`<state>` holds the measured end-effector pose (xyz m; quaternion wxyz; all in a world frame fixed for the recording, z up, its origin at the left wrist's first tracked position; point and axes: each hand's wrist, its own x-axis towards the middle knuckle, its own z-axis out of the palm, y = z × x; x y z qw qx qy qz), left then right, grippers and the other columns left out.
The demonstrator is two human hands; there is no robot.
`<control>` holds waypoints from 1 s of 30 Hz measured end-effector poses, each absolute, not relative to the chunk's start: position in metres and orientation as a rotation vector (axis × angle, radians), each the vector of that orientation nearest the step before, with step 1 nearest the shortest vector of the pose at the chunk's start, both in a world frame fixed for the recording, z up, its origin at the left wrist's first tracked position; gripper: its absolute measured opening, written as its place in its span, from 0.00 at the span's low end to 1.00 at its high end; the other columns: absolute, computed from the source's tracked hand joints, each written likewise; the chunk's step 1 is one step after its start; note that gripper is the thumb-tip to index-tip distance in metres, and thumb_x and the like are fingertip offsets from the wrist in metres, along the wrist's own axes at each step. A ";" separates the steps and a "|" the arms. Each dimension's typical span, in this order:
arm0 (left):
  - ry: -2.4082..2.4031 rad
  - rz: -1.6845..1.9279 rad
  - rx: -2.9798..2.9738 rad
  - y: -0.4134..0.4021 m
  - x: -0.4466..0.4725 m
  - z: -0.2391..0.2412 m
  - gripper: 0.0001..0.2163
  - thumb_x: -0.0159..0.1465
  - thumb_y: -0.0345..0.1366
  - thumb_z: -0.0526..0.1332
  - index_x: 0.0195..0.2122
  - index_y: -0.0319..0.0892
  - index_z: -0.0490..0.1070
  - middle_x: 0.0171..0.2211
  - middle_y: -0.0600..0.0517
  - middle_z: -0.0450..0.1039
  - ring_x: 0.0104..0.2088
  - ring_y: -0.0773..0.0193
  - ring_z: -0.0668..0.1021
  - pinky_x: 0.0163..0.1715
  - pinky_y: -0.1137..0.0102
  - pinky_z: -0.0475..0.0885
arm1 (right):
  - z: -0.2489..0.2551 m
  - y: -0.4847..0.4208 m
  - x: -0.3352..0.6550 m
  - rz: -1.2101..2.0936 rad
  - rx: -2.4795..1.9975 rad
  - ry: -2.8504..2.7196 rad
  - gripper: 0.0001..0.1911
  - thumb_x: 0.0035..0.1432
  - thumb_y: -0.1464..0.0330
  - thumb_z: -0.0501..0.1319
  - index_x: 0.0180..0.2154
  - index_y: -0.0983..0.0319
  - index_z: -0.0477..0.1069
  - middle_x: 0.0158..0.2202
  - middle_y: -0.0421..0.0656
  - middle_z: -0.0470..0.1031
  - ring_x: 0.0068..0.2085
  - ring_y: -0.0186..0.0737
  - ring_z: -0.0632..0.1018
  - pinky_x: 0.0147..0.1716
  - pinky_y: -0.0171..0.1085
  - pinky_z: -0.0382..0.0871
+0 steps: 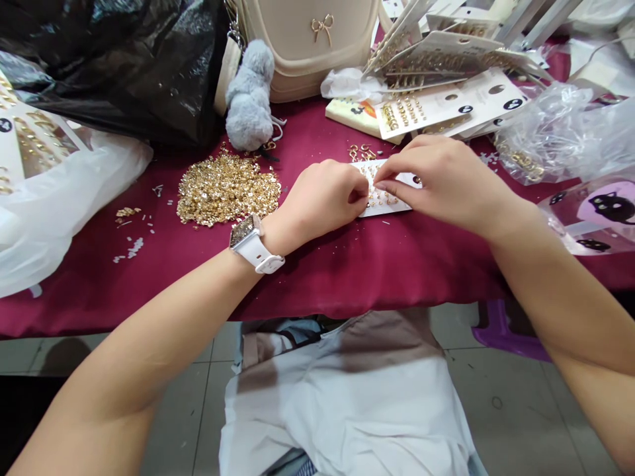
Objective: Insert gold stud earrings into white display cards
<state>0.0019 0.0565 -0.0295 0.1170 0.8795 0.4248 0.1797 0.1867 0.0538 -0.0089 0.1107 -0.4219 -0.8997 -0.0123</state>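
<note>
A white earring card dotted with small gold earrings lies on the dark red cloth between my hands. My left hand, with a white-strapped watch on its wrist, is curled closed at the card's left edge; what its fingertips pinch is hidden. Over the card's middle, my right hand pinches thumb and forefinger together on something too small to make out. Left of my left hand is a heap of small gold pieces. Several gold loop-shaped pieces lie just behind the card.
Behind stand a cream bag with a grey plush charm and stacked earring cards. A black plastic bag and white plastic bag are at left. Clear plastic bags lie at right. A purple stool is below.
</note>
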 end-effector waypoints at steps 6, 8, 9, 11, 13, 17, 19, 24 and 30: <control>1.255 0.480 2.595 0.056 0.002 -0.029 0.08 0.58 0.29 0.58 0.28 0.39 0.77 0.27 0.52 0.76 0.29 0.65 0.76 0.31 0.70 0.65 | -0.012 0.058 0.188 -0.125 -1.303 -2.579 0.19 0.66 0.60 0.47 0.36 0.61 0.73 0.32 0.48 0.74 0.39 0.48 0.74 0.39 0.45 0.63; 1.255 0.481 2.598 0.056 0.002 -0.029 0.08 0.58 0.29 0.58 0.28 0.39 0.77 0.27 0.52 0.75 0.29 0.65 0.76 0.32 0.70 0.65 | -0.013 0.059 0.188 -0.128 -1.295 -2.594 0.20 0.66 0.58 0.46 0.33 0.60 0.72 0.29 0.47 0.73 0.38 0.48 0.73 0.38 0.45 0.63; 1.257 0.481 2.599 0.056 0.001 -0.030 0.08 0.59 0.29 0.58 0.28 0.39 0.77 0.27 0.52 0.75 0.29 0.65 0.76 0.32 0.70 0.65 | -0.013 0.059 0.189 -0.118 -1.282 -2.599 0.20 0.66 0.58 0.47 0.33 0.60 0.72 0.29 0.46 0.74 0.38 0.48 0.73 0.38 0.45 0.63; 1.256 0.471 2.602 0.056 0.001 -0.030 0.08 0.59 0.30 0.58 0.29 0.39 0.77 0.27 0.52 0.75 0.29 0.65 0.76 0.32 0.70 0.66 | -0.012 0.059 0.191 -0.085 -1.242 -2.594 0.15 0.64 0.61 0.51 0.35 0.59 0.73 0.31 0.45 0.75 0.39 0.47 0.73 0.40 0.46 0.63; 1.253 0.464 2.604 0.057 0.002 -0.029 0.08 0.59 0.30 0.58 0.30 0.39 0.78 0.27 0.52 0.75 0.29 0.65 0.76 0.32 0.70 0.66 | -0.011 0.058 0.192 -0.048 -1.205 -2.590 0.11 0.62 0.65 0.53 0.37 0.58 0.74 0.35 0.45 0.77 0.40 0.46 0.74 0.43 0.46 0.63; 1.250 0.465 2.594 0.057 0.001 -0.028 0.08 0.59 0.30 0.58 0.31 0.40 0.78 0.27 0.51 0.75 0.29 0.64 0.76 0.32 0.70 0.66 | -0.010 0.056 0.190 -0.012 -1.183 -2.641 0.11 0.60 0.68 0.54 0.37 0.57 0.75 0.35 0.44 0.77 0.43 0.47 0.74 0.45 0.47 0.63; 1.241 0.473 2.587 0.057 0.001 -0.028 0.09 0.59 0.30 0.58 0.31 0.40 0.78 0.27 0.51 0.75 0.29 0.65 0.76 0.31 0.70 0.66 | -0.010 0.055 0.188 -0.019 -1.190 -2.672 0.12 0.60 0.68 0.53 0.37 0.57 0.76 0.35 0.44 0.77 0.44 0.47 0.73 0.44 0.46 0.63; 1.201 0.533 2.599 0.057 0.000 -0.031 0.08 0.58 0.30 0.58 0.30 0.40 0.78 0.26 0.52 0.74 0.28 0.66 0.76 0.30 0.71 0.65 | -0.011 0.054 0.186 -0.058 -1.191 -2.706 0.12 0.61 0.68 0.53 0.38 0.57 0.76 0.36 0.44 0.77 0.44 0.46 0.73 0.43 0.45 0.63; 1.197 0.541 2.606 0.057 0.000 -0.030 0.08 0.58 0.30 0.58 0.29 0.39 0.78 0.25 0.52 0.74 0.27 0.66 0.76 0.29 0.71 0.64 | -0.011 0.055 0.187 -0.061 -1.182 -2.714 0.12 0.61 0.68 0.54 0.37 0.57 0.76 0.35 0.44 0.77 0.44 0.46 0.73 0.43 0.44 0.63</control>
